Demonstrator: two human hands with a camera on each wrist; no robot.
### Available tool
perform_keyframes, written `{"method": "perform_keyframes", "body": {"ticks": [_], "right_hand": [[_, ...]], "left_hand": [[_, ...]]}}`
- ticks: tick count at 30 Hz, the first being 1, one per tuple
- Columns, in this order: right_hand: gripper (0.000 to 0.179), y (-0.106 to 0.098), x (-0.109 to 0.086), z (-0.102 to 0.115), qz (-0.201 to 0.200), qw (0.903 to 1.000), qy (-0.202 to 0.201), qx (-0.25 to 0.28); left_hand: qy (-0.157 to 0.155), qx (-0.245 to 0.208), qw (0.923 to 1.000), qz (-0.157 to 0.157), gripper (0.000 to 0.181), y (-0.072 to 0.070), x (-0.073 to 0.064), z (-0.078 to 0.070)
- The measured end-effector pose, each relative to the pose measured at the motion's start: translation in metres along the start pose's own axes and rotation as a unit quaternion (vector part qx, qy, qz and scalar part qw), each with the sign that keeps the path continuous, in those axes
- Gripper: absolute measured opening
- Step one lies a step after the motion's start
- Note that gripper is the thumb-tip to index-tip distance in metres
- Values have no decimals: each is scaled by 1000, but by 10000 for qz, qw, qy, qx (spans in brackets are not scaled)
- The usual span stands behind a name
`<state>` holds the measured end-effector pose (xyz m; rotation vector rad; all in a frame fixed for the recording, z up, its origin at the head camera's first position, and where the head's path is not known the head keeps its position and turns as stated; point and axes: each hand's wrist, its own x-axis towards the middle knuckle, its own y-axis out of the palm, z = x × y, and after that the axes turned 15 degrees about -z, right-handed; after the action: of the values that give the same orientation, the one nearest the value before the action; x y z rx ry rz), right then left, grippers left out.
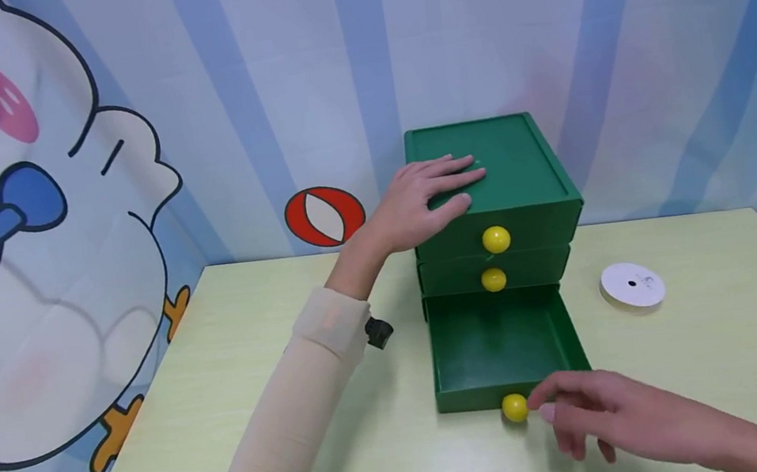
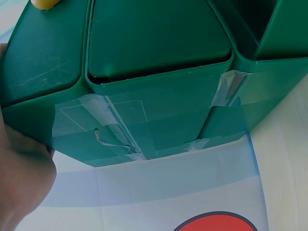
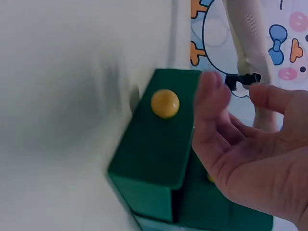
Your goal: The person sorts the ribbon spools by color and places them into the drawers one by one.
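A green drawer cabinet [image 1: 491,165] with yellow ball knobs stands against the back wall. My left hand [image 1: 427,201] rests on its top near the left front edge, fingers spread. Below two closed drawers, the bottom drawer [image 1: 500,339] is pulled out and its inside looks bare. Just right of the bottom knob [image 1: 514,408] is my right hand [image 1: 603,414], fingers loosely bent and holding nothing. In the right wrist view the knob [image 3: 165,103] sits apart from the fingers. Clear tape [image 2: 113,122] joins the cabinet's side seams in the left wrist view.
A white spool [image 1: 632,285] lies on the pale table [image 1: 710,352] to the right of the cabinet. Behind is a striped blue cloth backdrop [image 1: 300,79] with a cartoon bird [image 1: 39,328] at the left. A black strap piece [image 1: 379,332] shows at my left wrist.
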<state>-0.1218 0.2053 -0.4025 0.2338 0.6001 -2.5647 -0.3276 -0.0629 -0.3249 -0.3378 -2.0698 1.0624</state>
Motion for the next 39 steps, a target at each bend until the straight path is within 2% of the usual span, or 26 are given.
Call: {"method": "perform_keyframes", "body": {"ticks": [2, 3, 4, 5, 7, 9, 11, 13, 17, 21, 23, 30, 35, 39], "right_hand": [[35, -6, 0, 5, -588, 9948, -579, -594], [34, -8, 0, 7, -938, 9876, -816, -956], [32, -10, -1, 9, -1321, 9760, -1053, -1375], [31, -13, -1, 9, -1717, 9592, -1259, -1859], [30, -18, -3, 10, -2426, 9174, -1481, -2786], [32, -25, -4, 6, -2891, 8796, -1544, -3448], [34, -32, -4, 1, -3193, 8482, -1539, -3935], [36, -41, -4, -3, -3338, 8336, -1539, -4124], [38, -59, 0, -13, -3554, 8170, -1484, -4291], [36, -78, 8, -22, -3639, 8119, -1360, -4358], [32, -87, 13, -28, -3624, 8127, -1299, -4374], [33, -112, 32, -55, -3358, 8321, -1034, -4292], [35, -120, 38, -71, -3239, 8428, -790, -4226], [41, -122, 43, -78, -3171, 8455, -727, -4233]], "left_hand": [[3, 0, 10000, 9, 49, -1, 0, 0], [3, 7, 10000, 13, 49, -1, 0, 0], [4, 18, 10000, 15, 49, -1, 0, 0], [10, 26, 10000, 14, 49, -1, 1, 0], [23, 36, 10000, 15, 49, 0, 1, -2], [11, 33, 10000, 22, 49, 1, 2, -4], [7, 25, 10000, 38, 50, 2, 2, -6], [7, 27, 10000, 54, 50, 3, 3, -6], [19, 8, 10000, 62, 50, 3, 4, -7], [-8, -37, 10000, 80, 50, 1, 3, -7], [-20, -45, 10000, 78, 50, 2, 2, -5], [-73, 8, 9999, 100, 49, 3, -2, -3], [-63, -29, 9999, 110, 49, 4, 0, -5], [-50, -57, 9999, 91, 49, 3, 2, -5]]}}
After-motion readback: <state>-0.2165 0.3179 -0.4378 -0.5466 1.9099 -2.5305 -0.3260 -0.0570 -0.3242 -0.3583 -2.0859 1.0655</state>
